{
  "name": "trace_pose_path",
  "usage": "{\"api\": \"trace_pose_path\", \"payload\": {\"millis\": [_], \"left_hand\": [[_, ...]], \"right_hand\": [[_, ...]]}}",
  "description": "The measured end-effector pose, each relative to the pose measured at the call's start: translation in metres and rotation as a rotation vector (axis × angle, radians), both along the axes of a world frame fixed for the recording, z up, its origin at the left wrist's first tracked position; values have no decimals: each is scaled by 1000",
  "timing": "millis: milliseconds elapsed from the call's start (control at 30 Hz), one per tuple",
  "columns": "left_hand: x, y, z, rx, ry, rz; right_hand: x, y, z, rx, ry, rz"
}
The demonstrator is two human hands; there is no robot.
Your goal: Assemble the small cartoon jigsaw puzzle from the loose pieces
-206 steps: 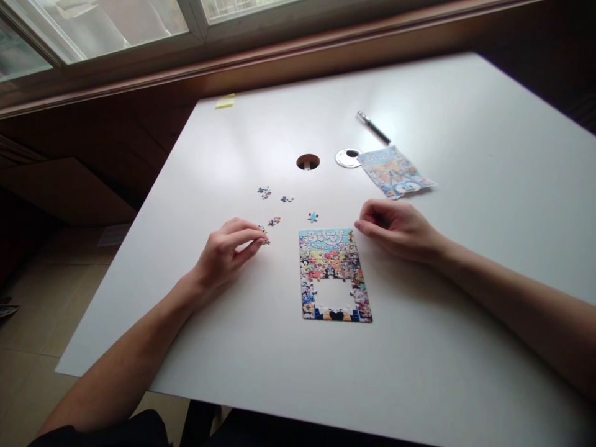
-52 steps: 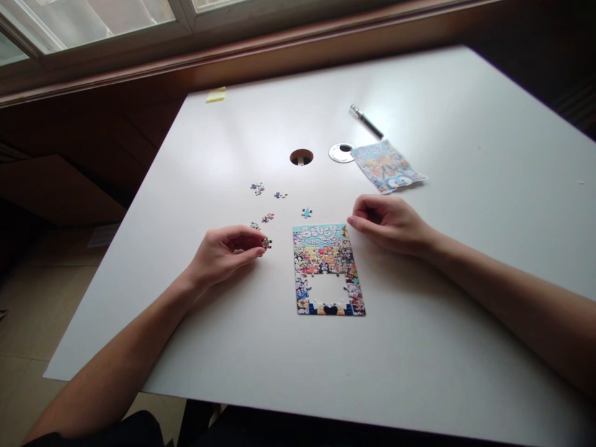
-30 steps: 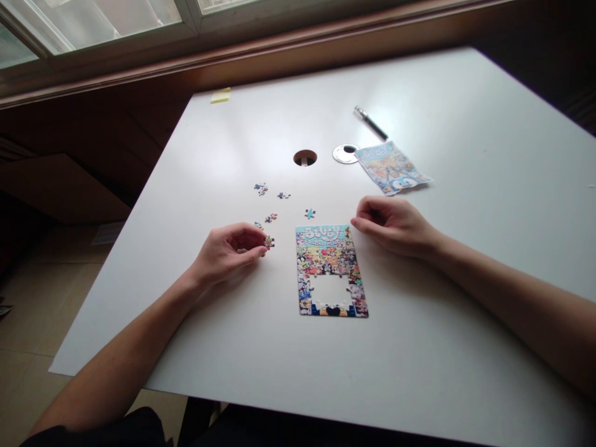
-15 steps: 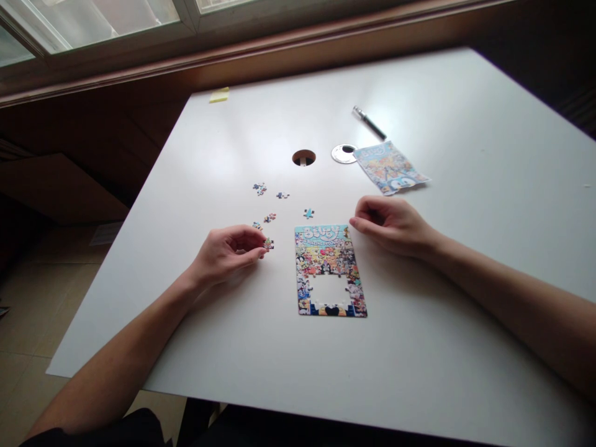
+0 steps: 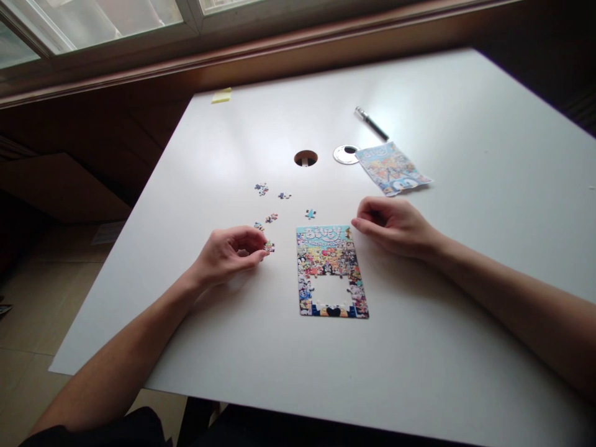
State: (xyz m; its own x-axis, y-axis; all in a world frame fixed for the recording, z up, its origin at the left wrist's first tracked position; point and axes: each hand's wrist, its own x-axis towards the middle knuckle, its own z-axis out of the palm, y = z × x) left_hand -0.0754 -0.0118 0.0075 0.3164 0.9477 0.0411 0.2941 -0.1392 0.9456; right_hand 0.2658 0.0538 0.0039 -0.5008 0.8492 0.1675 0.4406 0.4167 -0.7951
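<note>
Between the thumb and fingertips of my left hand (image 5: 235, 251) is a small multicoloured jigsaw piece (image 5: 269, 247), held just above the table. To its right lies a colourful jigsaw puzzle (image 5: 326, 251) with a blue title band on top and a roughly square gap in its lower middle. My right hand (image 5: 388, 225) rests in a loose fist by the puzzle's upper right corner, with nothing visible in it. A light-blue piece (image 5: 310, 214) lies above the puzzle. Several loose pieces (image 5: 261, 188) are scattered beyond my left hand, one partly hidden by its fingers.
A printed picture sheet (image 5: 393, 169) lies beyond my right hand, overlapping a round metal grommet (image 5: 343, 154). Beside that is a round hole (image 5: 305, 159) in the white table (image 5: 261, 347). A dark pen (image 5: 372, 124) and a yellow sticky note (image 5: 221, 95) lie farther back.
The view has shifted very slightly. The jigsaw piece in my left hand has turned a little and sits slightly lower. My right hand and the puzzle stay in place.
</note>
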Motion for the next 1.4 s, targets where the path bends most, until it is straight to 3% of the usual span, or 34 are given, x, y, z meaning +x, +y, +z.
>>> {"api": "trace_pose_path", "payload": {"millis": [433, 1400], "left_hand": [[0, 0, 3, 79, 68, -19], [1, 1, 3, 90, 86, -38]], "right_hand": [[0, -1, 2, 3, -19, -12], [0, -1, 2, 4, -22, -9]]}}
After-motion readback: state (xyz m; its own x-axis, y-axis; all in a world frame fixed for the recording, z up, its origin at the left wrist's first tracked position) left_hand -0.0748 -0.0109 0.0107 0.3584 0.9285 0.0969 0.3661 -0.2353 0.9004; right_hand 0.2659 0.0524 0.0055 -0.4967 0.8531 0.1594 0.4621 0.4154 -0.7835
